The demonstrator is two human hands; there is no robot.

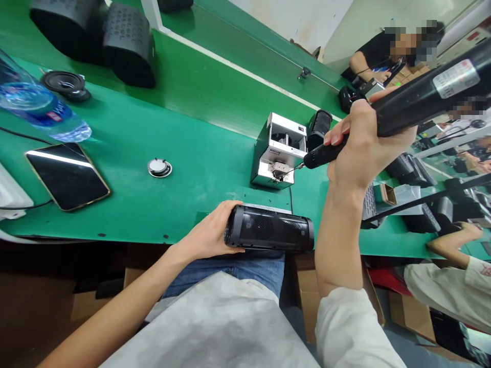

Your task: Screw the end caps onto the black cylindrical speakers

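Note:
My left hand (213,230) grips one end of a black speaker housing (272,230), which lies lengthwise at the table's front edge above my lap. In my right hand (358,135) is a black electric screwdriver (414,97), its fingers wrapped round the body. The screwdriver's bit points left, its tip at the front outlet of a silver and black screw feeder (282,151). Whether a screw sits on the tip is too small to tell. Behind the feeder stands a small black housing (319,128).
A phone (69,176), a water bottle (42,107) and a round speaker driver (67,84) lie at left. A small silver disc (159,167) rests mid-table. Large black housings (128,43) stand at upper left. Co-workers sit at right, among more housings (410,168).

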